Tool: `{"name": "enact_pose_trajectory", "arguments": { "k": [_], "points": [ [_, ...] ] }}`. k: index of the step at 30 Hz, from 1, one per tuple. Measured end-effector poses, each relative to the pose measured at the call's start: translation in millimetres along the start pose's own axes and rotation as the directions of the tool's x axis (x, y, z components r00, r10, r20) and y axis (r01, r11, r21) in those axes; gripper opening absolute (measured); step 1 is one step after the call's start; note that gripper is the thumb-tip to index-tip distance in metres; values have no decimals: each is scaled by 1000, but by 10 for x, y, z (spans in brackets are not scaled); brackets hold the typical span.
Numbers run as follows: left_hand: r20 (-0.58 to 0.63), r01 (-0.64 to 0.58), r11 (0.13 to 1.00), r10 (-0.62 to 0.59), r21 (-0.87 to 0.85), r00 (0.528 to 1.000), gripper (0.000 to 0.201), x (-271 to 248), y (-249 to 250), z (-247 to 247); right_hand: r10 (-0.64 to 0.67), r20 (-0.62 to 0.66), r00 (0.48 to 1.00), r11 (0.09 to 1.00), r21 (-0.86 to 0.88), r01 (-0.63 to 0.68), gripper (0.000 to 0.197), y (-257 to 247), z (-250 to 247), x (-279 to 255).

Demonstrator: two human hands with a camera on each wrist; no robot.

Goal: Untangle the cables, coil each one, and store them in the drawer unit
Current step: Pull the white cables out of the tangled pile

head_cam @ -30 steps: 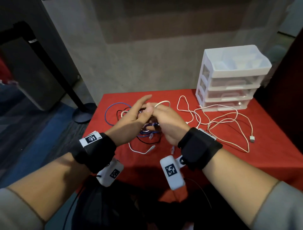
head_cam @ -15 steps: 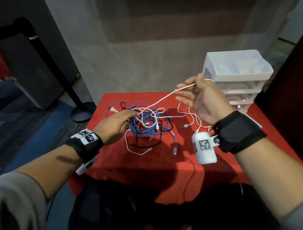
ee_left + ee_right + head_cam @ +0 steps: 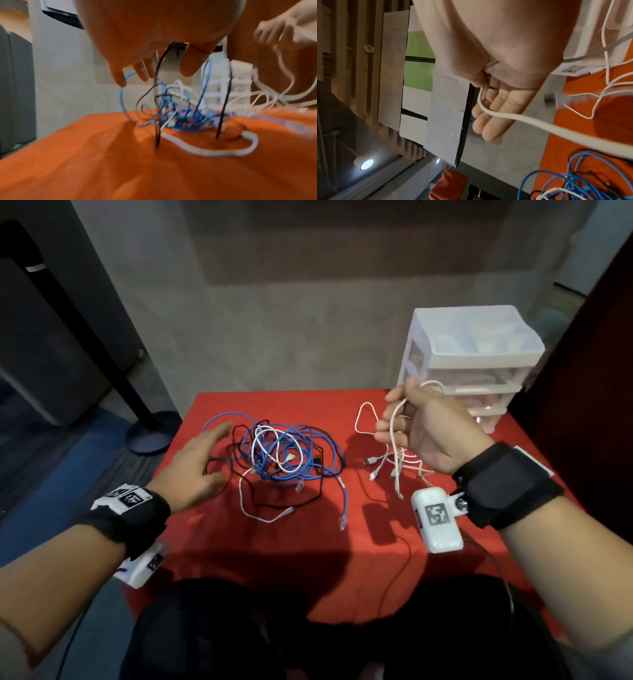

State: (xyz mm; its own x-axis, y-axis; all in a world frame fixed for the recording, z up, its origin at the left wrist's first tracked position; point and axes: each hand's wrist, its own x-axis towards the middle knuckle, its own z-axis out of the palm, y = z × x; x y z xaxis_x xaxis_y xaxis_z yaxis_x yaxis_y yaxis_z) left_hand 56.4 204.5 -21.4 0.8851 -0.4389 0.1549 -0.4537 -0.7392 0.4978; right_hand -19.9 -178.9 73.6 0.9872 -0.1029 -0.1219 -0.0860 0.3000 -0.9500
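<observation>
A tangle of blue, black and white cables (image 3: 284,453) lies on the red table (image 3: 308,559). My left hand (image 3: 219,451) hovers at the tangle's left edge with fingers spread and nothing in its grip; the left wrist view shows those fingers (image 3: 137,70) hanging over the tangle (image 3: 185,115). My right hand (image 3: 387,416) is raised in front of the white drawer unit (image 3: 479,361). Its thumb pinches a white cable (image 3: 397,419), which hangs down to the table. In the right wrist view that cable (image 3: 539,125) runs across the fingers (image 3: 488,108).
More loose white cables (image 3: 394,467) lie under my right hand. A blue cable end (image 3: 342,508) trails toward the table's front. The drawers look shut. A black stand base (image 3: 150,433) sits on the floor at left, and a dark wall stands at right.
My hands parted from the tangle. The right hand drew a white cable out to the right and now holds it hanging; the left hand let go and opened.
</observation>
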Motion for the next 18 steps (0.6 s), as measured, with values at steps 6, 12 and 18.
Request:
{"name": "enact_pose_trajectory", "arguments": {
  "k": [6,12,18],
  "points": [
    [-100,-239,966,229,-102,968,87,4,778,-140,54,134,990,989,-143,-35,38,14,145,-128],
    [109,-233,972,236,-37,966,81,92,1170,51,-1,327,945,740,-636,221,42,-174,189,-215],
    [234,-298,954,283,31,930,35,140,1006,633,-235,299,925,246,-902,354,41,-1013,-86,-85]
  ]
}}
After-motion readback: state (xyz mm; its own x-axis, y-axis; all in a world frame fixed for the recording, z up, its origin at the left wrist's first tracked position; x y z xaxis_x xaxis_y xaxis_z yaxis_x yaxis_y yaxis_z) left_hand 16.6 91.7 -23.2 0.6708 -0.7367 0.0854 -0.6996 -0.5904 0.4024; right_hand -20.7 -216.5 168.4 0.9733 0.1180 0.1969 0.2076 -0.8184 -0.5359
